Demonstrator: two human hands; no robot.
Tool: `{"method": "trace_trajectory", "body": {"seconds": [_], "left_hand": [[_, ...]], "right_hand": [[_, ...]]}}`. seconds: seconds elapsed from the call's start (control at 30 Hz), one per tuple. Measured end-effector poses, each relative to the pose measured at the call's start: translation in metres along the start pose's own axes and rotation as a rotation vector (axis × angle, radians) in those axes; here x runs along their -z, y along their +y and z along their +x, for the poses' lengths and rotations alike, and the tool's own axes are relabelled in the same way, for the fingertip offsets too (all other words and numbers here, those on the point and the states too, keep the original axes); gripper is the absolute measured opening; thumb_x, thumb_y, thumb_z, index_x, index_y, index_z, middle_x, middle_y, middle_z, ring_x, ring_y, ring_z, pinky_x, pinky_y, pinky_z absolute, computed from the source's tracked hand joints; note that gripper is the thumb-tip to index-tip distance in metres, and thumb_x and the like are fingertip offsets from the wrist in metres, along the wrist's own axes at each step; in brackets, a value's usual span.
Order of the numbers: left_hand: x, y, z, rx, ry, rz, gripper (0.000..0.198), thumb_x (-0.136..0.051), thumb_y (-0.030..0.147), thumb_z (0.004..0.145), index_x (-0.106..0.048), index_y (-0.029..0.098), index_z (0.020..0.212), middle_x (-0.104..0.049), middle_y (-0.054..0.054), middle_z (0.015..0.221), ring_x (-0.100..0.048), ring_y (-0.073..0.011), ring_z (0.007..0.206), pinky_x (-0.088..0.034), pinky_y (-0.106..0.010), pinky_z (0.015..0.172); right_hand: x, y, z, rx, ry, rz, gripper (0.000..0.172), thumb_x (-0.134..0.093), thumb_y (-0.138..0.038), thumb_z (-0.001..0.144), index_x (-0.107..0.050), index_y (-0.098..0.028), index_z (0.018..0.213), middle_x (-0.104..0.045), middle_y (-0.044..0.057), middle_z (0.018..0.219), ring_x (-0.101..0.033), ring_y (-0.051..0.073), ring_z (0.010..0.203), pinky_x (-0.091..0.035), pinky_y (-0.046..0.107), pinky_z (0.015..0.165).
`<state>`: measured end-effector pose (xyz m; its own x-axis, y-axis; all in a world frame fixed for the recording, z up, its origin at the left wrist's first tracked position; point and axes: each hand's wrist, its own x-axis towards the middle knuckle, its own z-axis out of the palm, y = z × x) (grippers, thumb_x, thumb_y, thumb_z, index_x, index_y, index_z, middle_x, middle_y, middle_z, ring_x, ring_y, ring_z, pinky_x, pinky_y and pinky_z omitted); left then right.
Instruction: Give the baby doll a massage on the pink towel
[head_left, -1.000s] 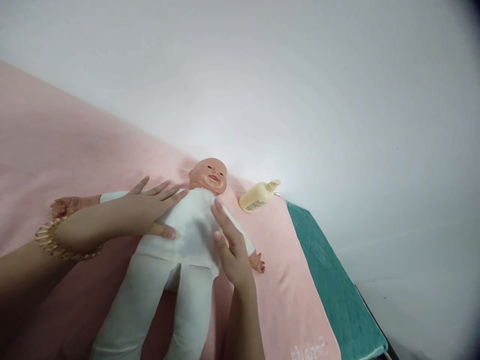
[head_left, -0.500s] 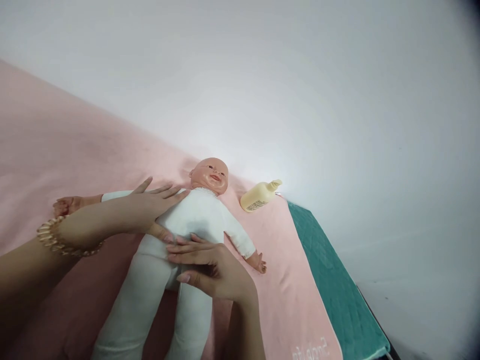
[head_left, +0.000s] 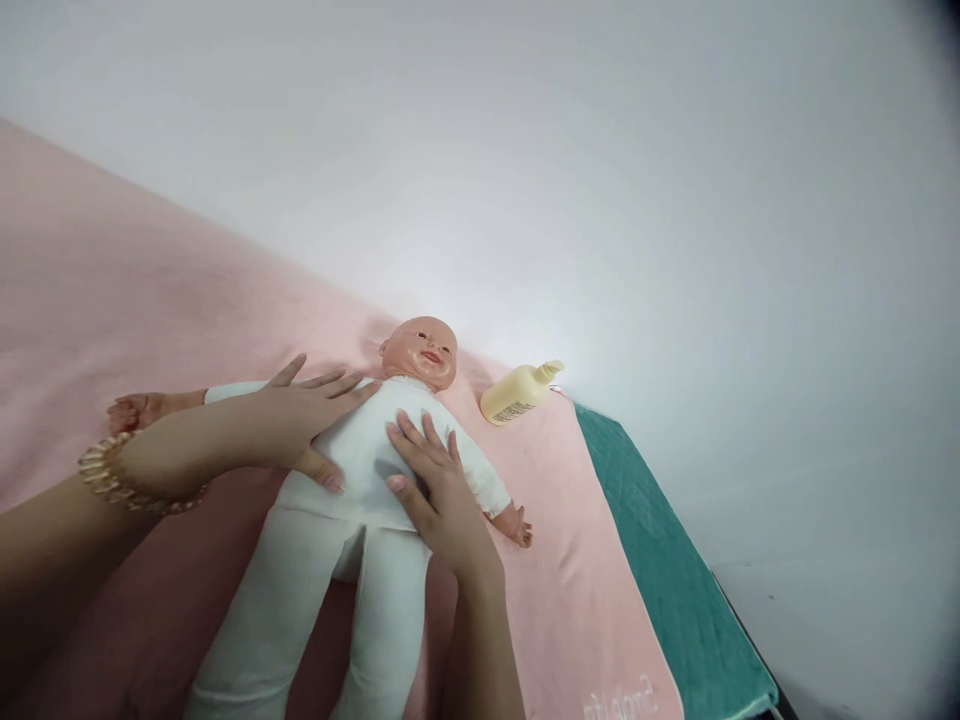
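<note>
A baby doll (head_left: pixel 360 435) with a white cloth body lies on its back, its arms spread and its legs toward me. My left hand (head_left: pixel 304 420) rests on the doll's chest and shoulder at the left, fingers spread, a beaded bracelet on the wrist. On the other side of the torso lies my right hand (head_left: pixel 435 480), fingers apart and pointing toward the doll's neck. Neither hand grips anything. Part of the torso is hidden under both hands.
A pale yellow pump bottle (head_left: pixel 517 393) stands beside the doll's head at the right. The pink blanket (head_left: pixel 570 520) lies under everything, over a green quilted mat (head_left: pixel 660 540). A white wall (head_left: pixel 600 180) rises behind.
My right hand has moved up from the doll's lower belly to the right side of its chest and turned toward its neck. My left hand has stayed in place.
</note>
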<state>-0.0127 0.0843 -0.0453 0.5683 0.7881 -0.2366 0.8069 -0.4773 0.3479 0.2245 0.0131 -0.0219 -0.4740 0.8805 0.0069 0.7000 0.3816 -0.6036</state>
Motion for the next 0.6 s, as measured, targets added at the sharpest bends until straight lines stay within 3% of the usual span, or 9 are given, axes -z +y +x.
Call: {"method": "trace_trajectory", "body": {"seconds": [0.13,0.3,0.6], "left_hand": [[0.0022,0.0029,-0.0011,0.000,0.009,-0.021,0.127,-0.070,0.076,0.066,-0.006,0.020,0.161,-0.008,-0.014,0.165,-0.002,-0.0412,0.152,0.009,-0.063,0.117],[0.0002,0.0014,-0.0010,-0.012,0.017,-0.025,0.129,-0.068,0.080,0.066,-0.006,0.019,0.161,-0.006,-0.014,0.165,-0.001,-0.0414,0.152,0.008,-0.063,0.117],[0.0007,0.0014,-0.0007,-0.037,0.026,0.005,0.123,-0.066,0.077,0.071,-0.008,0.016,0.161,-0.007,-0.017,0.165,-0.004,-0.0395,0.152,-0.005,-0.058,0.120]], "right_hand": [[-0.0033,0.0084,-0.0002,-0.144,0.077,-0.020,0.058,-0.037,-0.056,0.102,-0.030,-0.035,0.155,-0.019,-0.004,0.165,-0.009,0.022,0.156,0.002,0.059,0.124],[-0.0042,0.0124,-0.0009,-0.300,0.128,-0.024,0.065,-0.032,-0.062,0.101,-0.023,-0.031,0.158,-0.018,-0.002,0.166,-0.007,0.025,0.156,0.007,0.060,0.123],[-0.0048,0.0121,-0.0008,-0.300,0.147,-0.003,0.065,-0.034,-0.060,0.101,-0.025,-0.029,0.158,-0.019,0.000,0.165,-0.007,0.026,0.156,0.008,0.061,0.122]]}}
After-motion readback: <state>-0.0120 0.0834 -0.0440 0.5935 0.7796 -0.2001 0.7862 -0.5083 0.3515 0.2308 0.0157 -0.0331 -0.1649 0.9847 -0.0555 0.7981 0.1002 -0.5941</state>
